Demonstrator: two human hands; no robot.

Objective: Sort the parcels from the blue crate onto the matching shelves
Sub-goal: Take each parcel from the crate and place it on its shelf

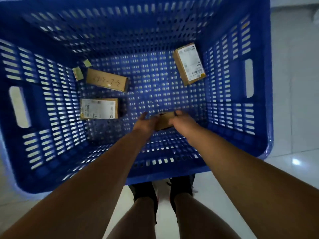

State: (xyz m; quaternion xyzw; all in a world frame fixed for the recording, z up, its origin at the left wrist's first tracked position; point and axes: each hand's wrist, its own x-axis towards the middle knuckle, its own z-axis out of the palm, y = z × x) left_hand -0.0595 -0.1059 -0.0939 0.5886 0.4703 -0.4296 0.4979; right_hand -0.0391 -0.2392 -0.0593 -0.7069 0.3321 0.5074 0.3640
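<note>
At the left of the crate [36, 100] floor, leave the two flat parcels alone for now: the brown box [107, 81] with handwriting on top, and just below it in the frame the labelled box [99, 108]. The paper scraps [77, 73] in the upper left corner are not your concern.

In the lower middle of the frame, your left hand [146, 123] lies with its palm against the left side of the small box [164, 120], fingers fairly straight as far as the blur lets me judge. Press it inward so the box cannot slip. That box sits low in the crate, near the close wall, between both hands. Your right hand [181, 122] curls over its right end, fingers hooked on the far corner. Squeeze evenly, lift straight up past the rim, then turn the box until you can read its marking before you choose a shelf.

At the upper right, the tilted box [189, 63] leans by the right wall, well clear of your lift.
</note>
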